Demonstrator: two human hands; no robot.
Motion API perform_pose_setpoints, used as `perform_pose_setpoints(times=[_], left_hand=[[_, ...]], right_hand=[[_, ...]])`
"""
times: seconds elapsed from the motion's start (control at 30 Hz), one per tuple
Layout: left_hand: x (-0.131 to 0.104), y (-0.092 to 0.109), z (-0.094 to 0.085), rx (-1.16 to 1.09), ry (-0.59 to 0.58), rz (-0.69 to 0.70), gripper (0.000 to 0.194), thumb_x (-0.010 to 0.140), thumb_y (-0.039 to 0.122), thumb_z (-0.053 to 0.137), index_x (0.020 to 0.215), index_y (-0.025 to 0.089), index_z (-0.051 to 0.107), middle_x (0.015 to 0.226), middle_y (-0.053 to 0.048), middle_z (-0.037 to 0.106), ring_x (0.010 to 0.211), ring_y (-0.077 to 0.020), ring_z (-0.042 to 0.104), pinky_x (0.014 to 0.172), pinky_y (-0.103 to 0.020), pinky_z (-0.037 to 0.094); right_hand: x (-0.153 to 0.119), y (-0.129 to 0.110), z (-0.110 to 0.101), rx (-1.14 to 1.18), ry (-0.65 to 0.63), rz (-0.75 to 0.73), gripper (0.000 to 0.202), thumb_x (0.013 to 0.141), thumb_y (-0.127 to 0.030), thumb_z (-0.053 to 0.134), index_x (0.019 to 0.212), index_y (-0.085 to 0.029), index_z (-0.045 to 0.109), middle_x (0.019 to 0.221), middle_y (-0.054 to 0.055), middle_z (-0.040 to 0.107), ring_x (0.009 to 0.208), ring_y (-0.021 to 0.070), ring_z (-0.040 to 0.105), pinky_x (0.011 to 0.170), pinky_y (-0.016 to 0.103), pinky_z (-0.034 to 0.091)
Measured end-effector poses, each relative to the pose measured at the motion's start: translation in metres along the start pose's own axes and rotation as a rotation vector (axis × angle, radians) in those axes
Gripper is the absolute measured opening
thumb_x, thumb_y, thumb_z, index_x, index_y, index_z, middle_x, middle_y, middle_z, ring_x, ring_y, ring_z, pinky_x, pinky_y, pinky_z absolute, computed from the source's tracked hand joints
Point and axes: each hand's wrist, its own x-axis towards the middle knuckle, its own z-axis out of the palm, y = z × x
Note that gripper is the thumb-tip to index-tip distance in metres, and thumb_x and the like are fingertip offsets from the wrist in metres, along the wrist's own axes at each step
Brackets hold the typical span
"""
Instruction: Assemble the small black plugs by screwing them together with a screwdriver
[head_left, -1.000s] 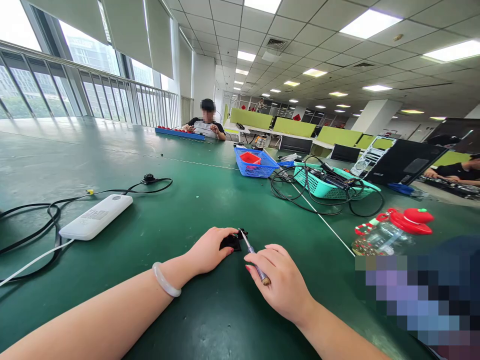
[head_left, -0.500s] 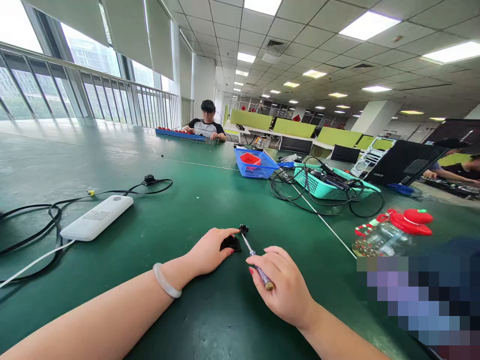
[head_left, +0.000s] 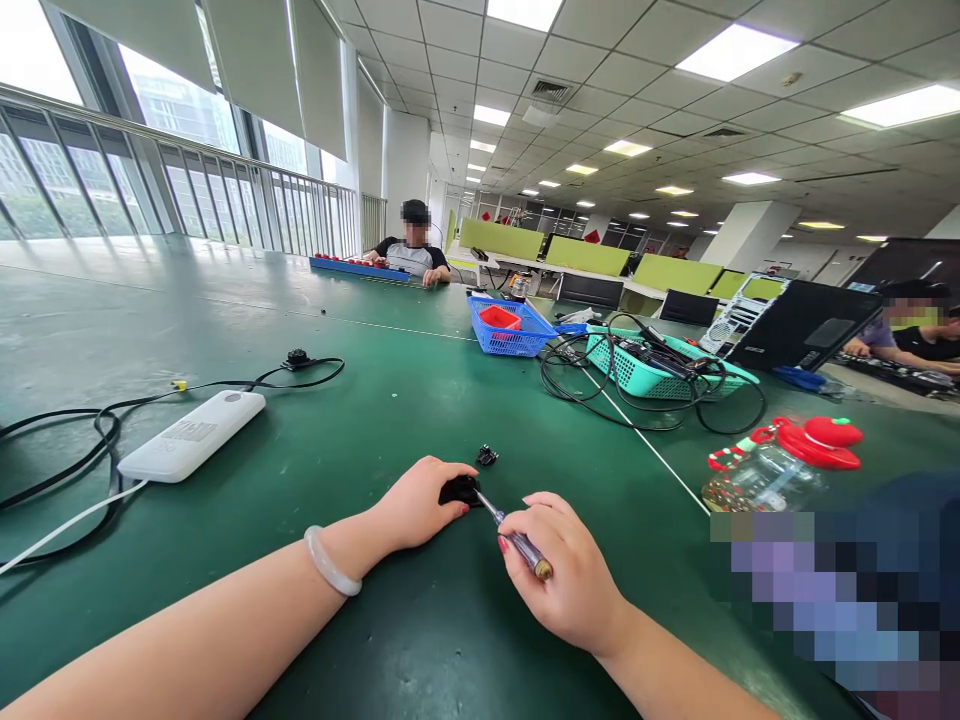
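My left hand (head_left: 420, 503) grips a small black part (head_left: 459, 490) between thumb and fingers on the green table (head_left: 375, 630). In my right hand (head_left: 562, 570) is a screwdriver (head_left: 525, 547) with a clear purplish handle, its fingers closed round it. The metal tip points left and reaches the edge of the black part. A second small black piece (head_left: 487, 455) lies on the table just beyond the tip, touched by neither hand.
At left lie a white power bank (head_left: 193, 435) and black cables. Ahead are a blue basket (head_left: 510, 335) and a teal basket (head_left: 660, 380) with cables. A red-lidded jar (head_left: 787, 470) stands at right. A person (head_left: 414, 250) sits across the table.
The screwdriver tip has moved down and left, from the small black piece to the part in my left hand. My left fingertip has come away from that small piece.
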Motion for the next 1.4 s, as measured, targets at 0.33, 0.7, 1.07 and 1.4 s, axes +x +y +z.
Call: perform_pose_setpoints(times=[0.33,0.7,1.07,1.4], left_hand=[[0.000,0.001,-0.002,-0.009,-0.012,0.011,0.040,0.077,0.025,0.064,0.117,0.028,0.063,0.109,-0.003,0.068,0.107,-0.0242,0.058,0.096,-0.036,0.046],[-0.002,0.005,-0.004,-0.016,-0.037,-0.056,0.043,0.077,0.026,0.063,0.120,0.029,0.062,0.109,-0.005,0.064,0.106,-0.0239,0.059,0.097,-0.036,0.047],[-0.001,0.003,-0.003,-0.003,-0.031,-0.054,0.042,0.078,0.026,0.063,0.120,0.031,0.062,0.111,-0.005,0.064,0.106,-0.0231,0.059,0.099,-0.037,0.047],[0.000,0.000,-0.001,-0.018,0.002,-0.015,0.041,0.077,0.025,0.065,0.118,0.029,0.062,0.109,-0.004,0.066,0.106,-0.0232,0.059,0.098,-0.038,0.047]], right_hand=[[-0.002,0.016,0.003,0.380,0.037,0.573,0.022,0.092,-0.038,0.048,0.080,-0.021,0.056,0.060,-0.002,0.051,0.052,0.0120,0.047,0.051,0.024,0.039],[-0.002,0.033,0.014,0.734,0.166,0.819,0.038,0.084,-0.057,0.057,0.080,-0.019,0.056,0.058,-0.003,0.050,0.053,0.0126,0.049,0.056,0.026,0.046],[0.002,0.018,0.001,0.219,0.026,0.559,0.026,0.093,-0.041,0.046,0.080,-0.021,0.057,0.067,0.001,0.060,0.062,0.0155,0.058,0.058,0.025,0.044],[0.002,0.002,0.000,0.081,-0.051,0.158,0.010,0.090,-0.018,0.048,0.087,-0.024,0.055,0.074,0.000,0.064,0.076,0.0183,0.058,0.075,0.032,0.050]])
